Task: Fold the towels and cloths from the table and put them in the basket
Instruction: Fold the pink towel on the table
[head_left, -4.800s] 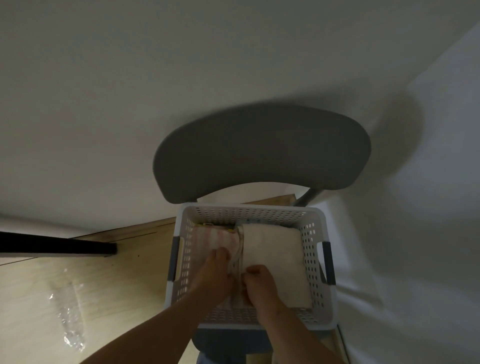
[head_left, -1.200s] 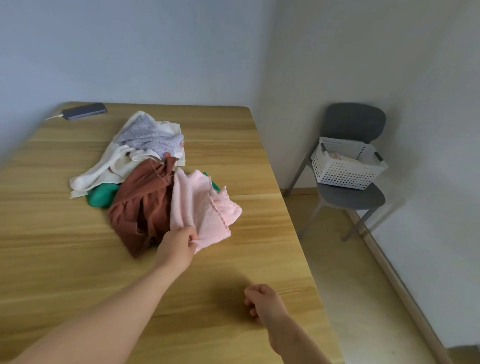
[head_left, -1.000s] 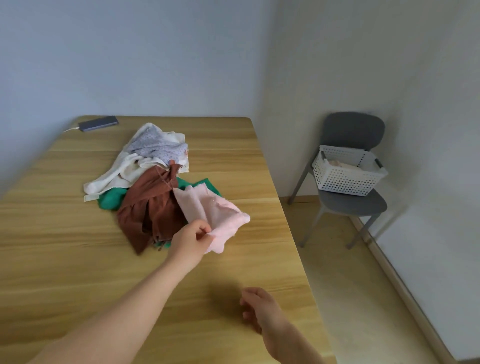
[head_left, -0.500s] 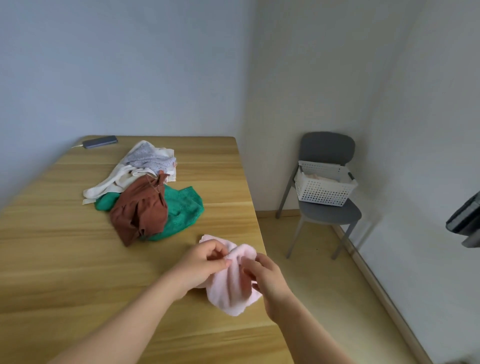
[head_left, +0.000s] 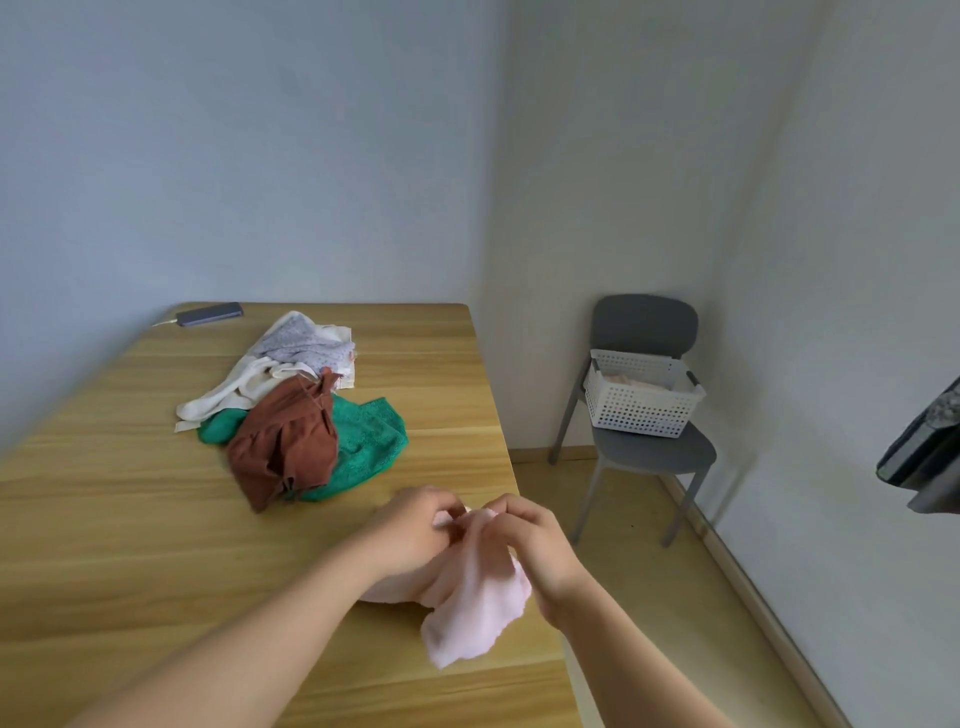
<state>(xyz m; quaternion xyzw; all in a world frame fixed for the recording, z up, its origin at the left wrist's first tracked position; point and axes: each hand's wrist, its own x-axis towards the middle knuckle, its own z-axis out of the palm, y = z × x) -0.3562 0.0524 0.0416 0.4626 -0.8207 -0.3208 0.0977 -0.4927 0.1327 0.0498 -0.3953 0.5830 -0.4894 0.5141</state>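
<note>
Left hand (head_left: 415, 525) and right hand (head_left: 535, 535) pinch pink cloth (head_left: 478, 608) over surface (head_left: 130, 519) near edge, unfolded. Pile (head_left: 296, 410) of about 4 cloths awaits. Basket (head_left: 641, 410) on chair (head_left: 649, 452) holds some.

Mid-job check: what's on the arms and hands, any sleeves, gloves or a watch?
Nothing worn shows. The left hand and right hand are ungloved, with no ring, watch or wristband visible. Both forearms are bare to the picture's edge, no sleeve in view.
</note>
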